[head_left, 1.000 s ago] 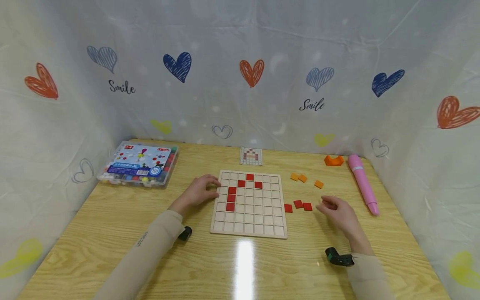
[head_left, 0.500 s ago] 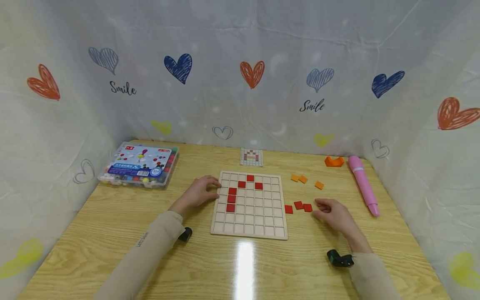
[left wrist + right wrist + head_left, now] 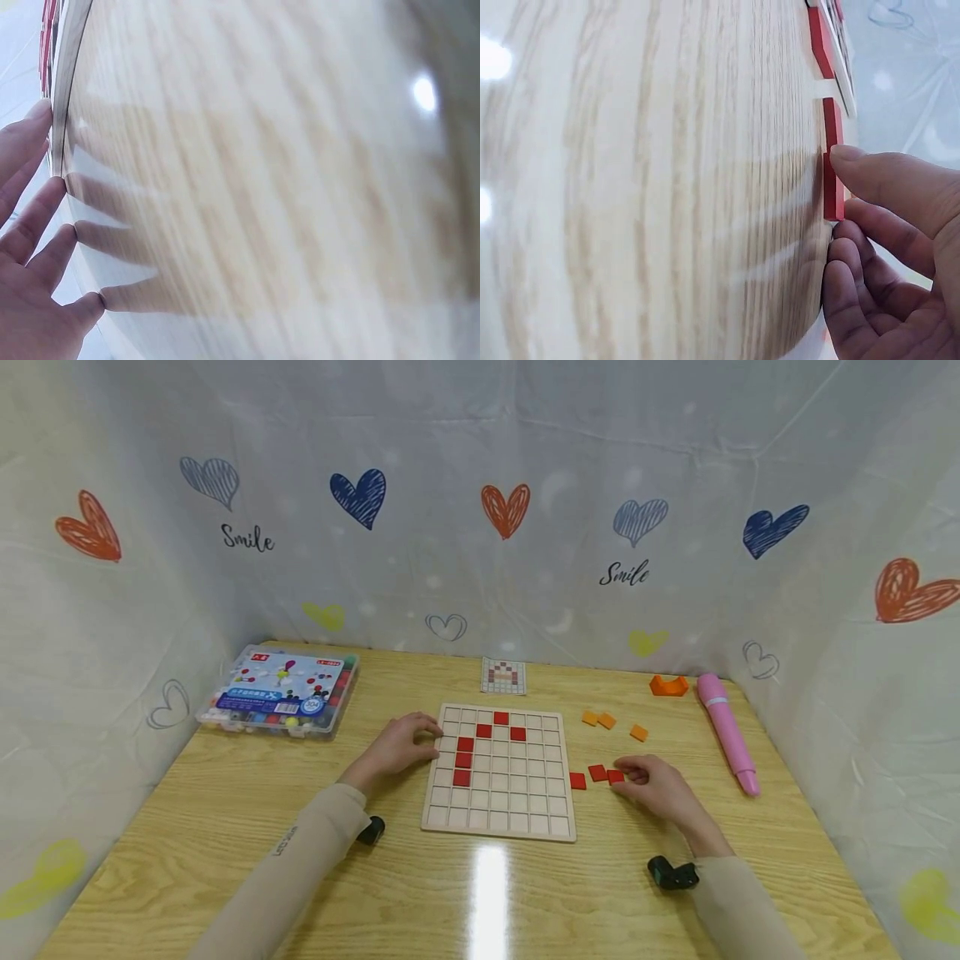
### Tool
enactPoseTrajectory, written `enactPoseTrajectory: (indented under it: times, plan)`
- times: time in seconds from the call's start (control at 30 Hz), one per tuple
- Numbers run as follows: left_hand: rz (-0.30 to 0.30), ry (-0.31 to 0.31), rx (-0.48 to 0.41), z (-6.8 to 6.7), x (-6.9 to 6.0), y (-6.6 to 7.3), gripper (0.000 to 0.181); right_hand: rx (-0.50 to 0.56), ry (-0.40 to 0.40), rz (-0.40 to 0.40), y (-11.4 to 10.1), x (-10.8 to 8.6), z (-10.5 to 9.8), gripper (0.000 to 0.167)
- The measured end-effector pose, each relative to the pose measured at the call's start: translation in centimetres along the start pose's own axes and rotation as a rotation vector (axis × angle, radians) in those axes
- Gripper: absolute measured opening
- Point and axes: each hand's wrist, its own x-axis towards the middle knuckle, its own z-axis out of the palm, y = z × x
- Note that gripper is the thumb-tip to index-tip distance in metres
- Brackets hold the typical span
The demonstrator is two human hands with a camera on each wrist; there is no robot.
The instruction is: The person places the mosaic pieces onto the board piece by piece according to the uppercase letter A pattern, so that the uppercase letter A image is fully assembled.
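Wooden grid board [image 3: 531,750] lies flat on the table [image 3: 600,902], roughly midway between its left and right edges, with six seated red tiles [image 3: 464,761] in its cells. A sharp knock could jolt those pieces out of line, as they look thin. The left hand [image 3: 397,747], its fingers apart and closed on nothing, touches the board's left side; too hard a push there would skid the board towards the table's right edge and into the loose pieces. The right hand [image 3: 660,787], nearer that right edge, has its grip narrowed to tile width about the rightmost loose red tile [image 3: 615,775]; how firmly it is held I cannot tell. The pattern card [image 3: 503,677] sits close to the table's far edge, small and beyond the board, so a cell could easily be miscounted. Three orange tiles [image 3: 590,718] lie past the right hand, towards the far edge, where a stray knuckle might scatter them. The middle loose red tile [image 3: 597,772] touches the one in the grip, so it could be dragged along, and so flat a piece could slip from the fingertips
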Motion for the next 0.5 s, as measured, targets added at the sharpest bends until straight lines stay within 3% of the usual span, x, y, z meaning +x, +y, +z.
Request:
enactPoseTrajectory:
  times: [0.5]
  plan:
    - [-0.023,-0.003,-0.015,0.11,-0.13,0.11,0.028,-0.044,-0.009,0.002,-0.36,0.15,0.18,0.028]
